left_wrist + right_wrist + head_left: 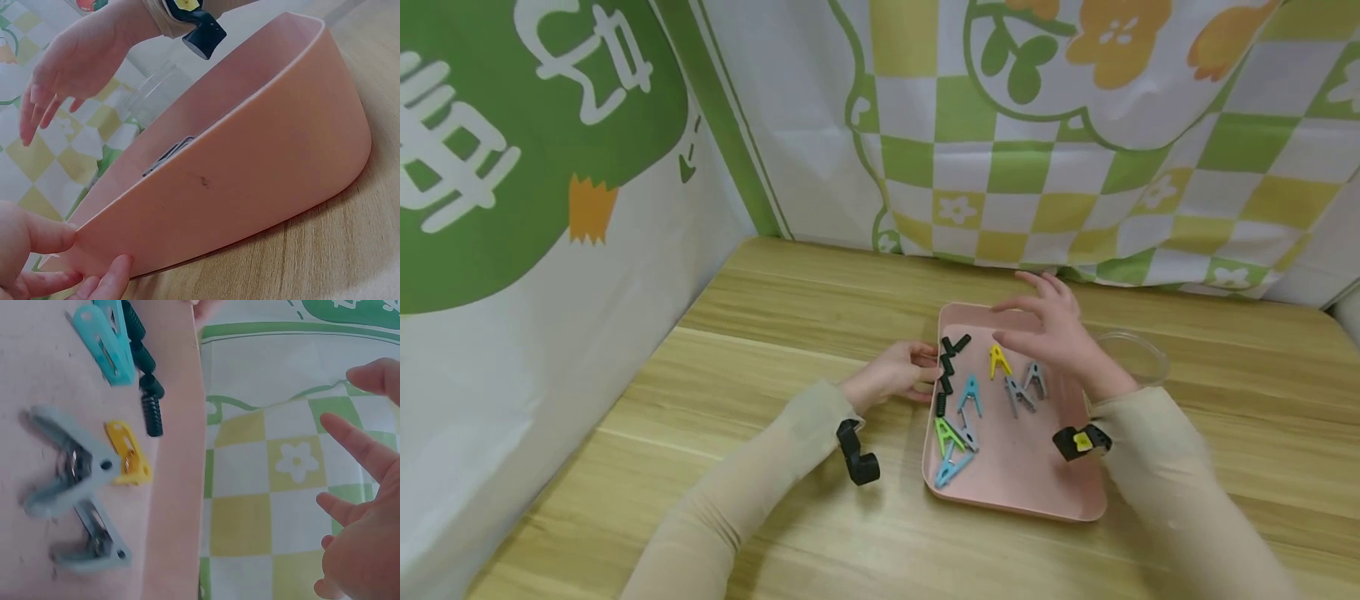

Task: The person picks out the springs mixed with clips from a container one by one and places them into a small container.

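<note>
A pink tray [1015, 467] rests on the wooden table. My left hand [898, 372] holds its left wall, thumb at the rim and fingers against the outside. Over the tray's far right part, my right hand [1048, 329] is raised with fingers spread, holding nothing. Below and left of it lie a yellow clothespin [999, 360] and two grey clothespins [1018, 394]. A blue clothespin [971, 395] sits further left. Near the front left, a green clothespin [947, 433] lies against a grey one and a light blue clothespin [953, 470]. Several small dark ribbed pieces [947, 365] line the left wall.
A clear round plastic rim [1131, 354] shows right of the tray, partly behind the right forearm. At the table's back hangs a checked cloth [1037, 192]. A green and white cloth [610, 292] stands on the left.
</note>
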{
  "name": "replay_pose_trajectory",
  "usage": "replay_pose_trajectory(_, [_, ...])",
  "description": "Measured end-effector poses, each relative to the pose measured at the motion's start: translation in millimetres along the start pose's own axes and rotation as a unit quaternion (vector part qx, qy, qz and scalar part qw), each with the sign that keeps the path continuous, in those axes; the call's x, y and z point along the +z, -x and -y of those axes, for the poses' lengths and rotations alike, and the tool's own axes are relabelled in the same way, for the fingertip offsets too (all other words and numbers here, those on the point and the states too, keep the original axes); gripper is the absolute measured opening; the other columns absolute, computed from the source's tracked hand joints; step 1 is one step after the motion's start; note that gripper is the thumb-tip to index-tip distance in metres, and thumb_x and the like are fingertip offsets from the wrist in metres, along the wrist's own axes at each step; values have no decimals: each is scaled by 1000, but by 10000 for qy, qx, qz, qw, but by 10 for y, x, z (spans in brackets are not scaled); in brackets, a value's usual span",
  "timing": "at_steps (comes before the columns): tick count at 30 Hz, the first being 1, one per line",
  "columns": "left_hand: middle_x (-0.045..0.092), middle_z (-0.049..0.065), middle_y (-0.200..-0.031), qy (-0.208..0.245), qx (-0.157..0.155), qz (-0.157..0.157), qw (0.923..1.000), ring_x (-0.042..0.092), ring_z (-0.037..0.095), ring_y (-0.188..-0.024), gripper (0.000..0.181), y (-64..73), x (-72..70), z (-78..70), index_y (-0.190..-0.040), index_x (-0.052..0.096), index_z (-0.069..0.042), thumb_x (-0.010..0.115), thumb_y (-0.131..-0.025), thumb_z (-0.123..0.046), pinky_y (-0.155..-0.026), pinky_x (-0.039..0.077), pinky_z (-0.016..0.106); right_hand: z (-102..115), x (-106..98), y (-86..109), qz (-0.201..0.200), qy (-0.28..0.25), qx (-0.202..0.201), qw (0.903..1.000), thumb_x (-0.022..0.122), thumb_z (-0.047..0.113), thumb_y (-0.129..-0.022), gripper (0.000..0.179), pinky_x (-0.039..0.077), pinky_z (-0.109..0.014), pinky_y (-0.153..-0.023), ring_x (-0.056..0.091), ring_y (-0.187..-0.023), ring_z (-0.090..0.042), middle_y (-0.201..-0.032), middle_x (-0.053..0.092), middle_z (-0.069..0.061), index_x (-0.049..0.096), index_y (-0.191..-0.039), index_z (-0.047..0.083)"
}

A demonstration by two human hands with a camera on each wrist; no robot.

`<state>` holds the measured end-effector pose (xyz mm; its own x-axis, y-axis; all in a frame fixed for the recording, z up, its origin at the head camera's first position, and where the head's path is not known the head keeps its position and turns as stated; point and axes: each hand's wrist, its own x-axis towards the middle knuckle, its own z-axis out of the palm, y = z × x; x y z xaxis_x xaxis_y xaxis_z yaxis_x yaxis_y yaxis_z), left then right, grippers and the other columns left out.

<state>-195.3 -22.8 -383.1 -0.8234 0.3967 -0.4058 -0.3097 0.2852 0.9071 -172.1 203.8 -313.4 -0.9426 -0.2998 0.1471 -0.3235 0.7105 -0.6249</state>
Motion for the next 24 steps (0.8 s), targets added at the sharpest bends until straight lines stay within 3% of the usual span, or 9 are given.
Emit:
replay_pose_trajectory(8, [51, 23, -128, 24, 24, -26, 10000, 60, 30, -105, 46, -19, 1, 18, -138, 41, 3, 55, -94, -2, -78, 60, 38, -36, 187, -95, 141, -193, 339, 9991, 65, 25, -90, 36, 2, -72, -109, -6, -143, -41, -157, 14, -15, 63, -121, 7])
replay_pose_trajectory(14, [51, 23, -128, 36, 45, -53, 10000, 60, 30, -105, 47, -21, -1, 18, -138, 41, 3, 56, -94, -2, -78, 60, 38, -73, 345, -159, 182, -142, 484, 9986, 63, 17, -91, 32, 0, -70, -109, -5, -142, -44, -156, 15, -17, 63, -121, 7])
replay_pose_trajectory(19, [51, 23, -128, 33, 45, -61, 10000, 60, 30, -105, 47, -16, 1, 21, -138, 41, 3, 56, -94, -3, -78, 59, 38, -102, 453, -192, 250, 199, 731, 9968, 63, 19, -91, 32, 11, -71, -108, -3, -143, -41, -157, 15, -14, 64, -122, 12])
replay_pose_trajectory(24, [51, 23, -128, 48, 47, -62, 10000, 60, 31, -106, 47, -6, 2, 20, -138, 41, 3, 56, -94, -3, -78, 59, 38, -160, 532, -214, 185, 422, 599, 9971, 64, 17, -90, 30, 3, -70, -109, 1, -142, -44, -156, 17, -16, 65, -119, 12])
